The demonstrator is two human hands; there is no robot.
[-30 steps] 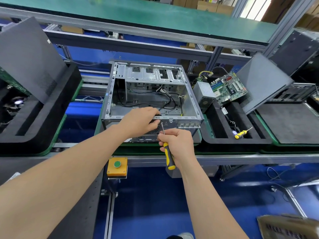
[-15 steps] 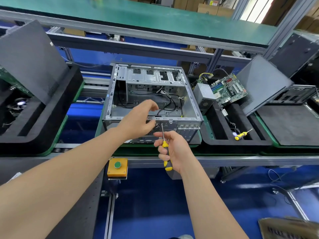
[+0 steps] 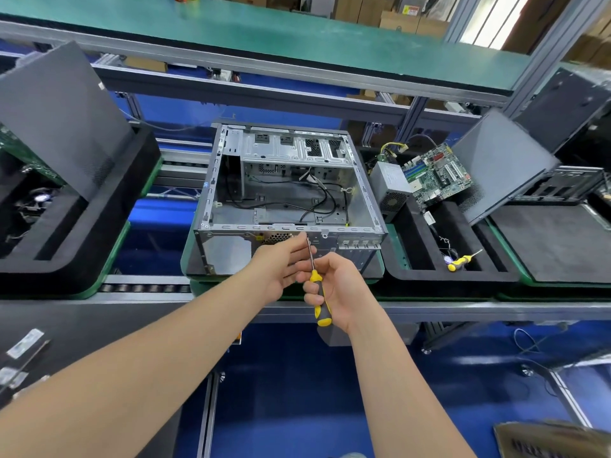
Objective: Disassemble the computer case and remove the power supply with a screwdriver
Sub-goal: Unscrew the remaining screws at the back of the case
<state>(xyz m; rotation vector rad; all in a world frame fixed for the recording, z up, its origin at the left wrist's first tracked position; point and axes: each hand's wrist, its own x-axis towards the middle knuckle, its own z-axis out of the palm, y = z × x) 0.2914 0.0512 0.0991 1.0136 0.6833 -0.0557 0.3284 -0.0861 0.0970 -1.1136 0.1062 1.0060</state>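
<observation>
The open silver computer case (image 3: 363, 200) lies on a green-edged pallet, rear panel toward me, with loose black cables inside. My right hand (image 3: 337, 285) grips the yellow-and-black screwdriver (image 3: 318, 292) by its handle, with the shaft pointing up at the top edge of the rear panel. My left hand (image 3: 277, 262) is just left of it, its fingers stretched out so that the tips touch the shaft near its tip. A grey power supply (image 3: 390, 186) stands outside the case, to its right.
Right of the case, a black foam tray (image 3: 413, 272) holds a green motherboard (image 3: 436, 173) and a second small yellow screwdriver (image 3: 461, 261). A grey side panel (image 3: 502, 166) leans behind it. Another foam tray with a panel (image 3: 59, 120) sits at the left. A green shelf (image 3: 297, 38) runs overhead.
My left hand has come back from the case's rear rim toward me and now touches the screwdriver shaft. The right hand and screwdriver stay in nearly the same place.
</observation>
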